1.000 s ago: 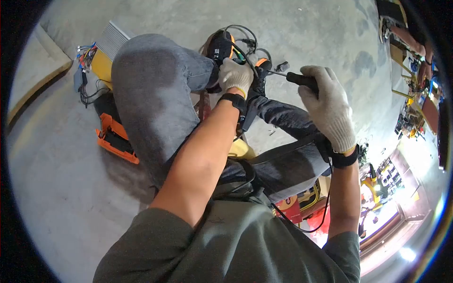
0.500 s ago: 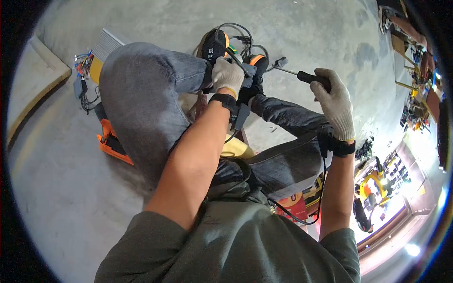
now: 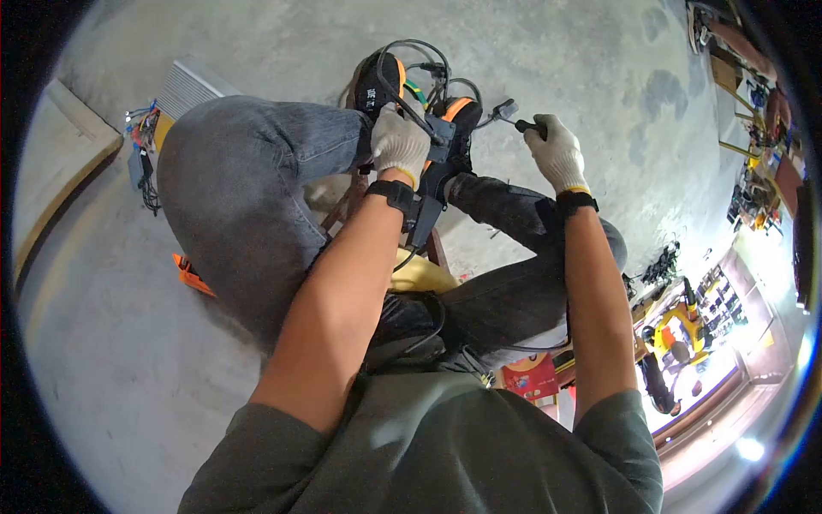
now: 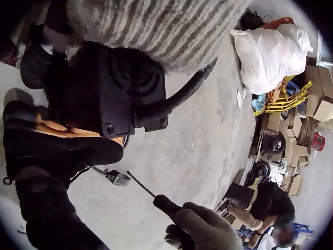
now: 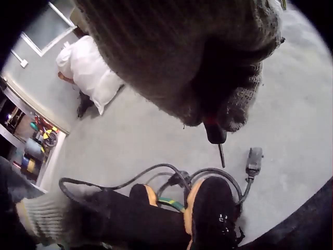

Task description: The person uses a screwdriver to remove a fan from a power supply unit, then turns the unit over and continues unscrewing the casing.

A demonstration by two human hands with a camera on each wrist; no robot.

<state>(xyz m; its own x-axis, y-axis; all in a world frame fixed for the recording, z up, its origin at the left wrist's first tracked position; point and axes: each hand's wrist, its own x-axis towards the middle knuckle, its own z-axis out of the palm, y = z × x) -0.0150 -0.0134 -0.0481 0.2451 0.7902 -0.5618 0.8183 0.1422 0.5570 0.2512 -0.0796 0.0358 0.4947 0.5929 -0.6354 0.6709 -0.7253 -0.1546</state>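
Note:
My gloved left hand [image 3: 401, 141] grips a black box-shaped device [image 3: 441, 140] with a black cable, above the shoes. In the left wrist view two screws show at the corners of the device [image 4: 112, 99], and a thick cable [image 4: 190, 88] runs out of it. My gloved right hand [image 3: 556, 154] holds a screwdriver [image 3: 529, 127] by its black handle, its thin shaft pointing toward the device without touching it. Near the tip, a grey connector [image 3: 505, 110] on a cable lies by the shoes, also visible in the right wrist view [image 5: 254, 161].
Black-and-orange shoes [image 3: 462, 116] stand below the hands. A finned metal part [image 3: 193, 86] and an orange item [image 3: 193, 276] are on the floor at left. A yellow object [image 3: 424, 272] lies between the legs. Another person [image 4: 270, 211] sits beyond, near cardboard boxes [image 4: 289, 138].
The left hand and device have shifted left in the head view, and the device has come more into sight. The right hand has drawn in toward the left, still holding the screwdriver.

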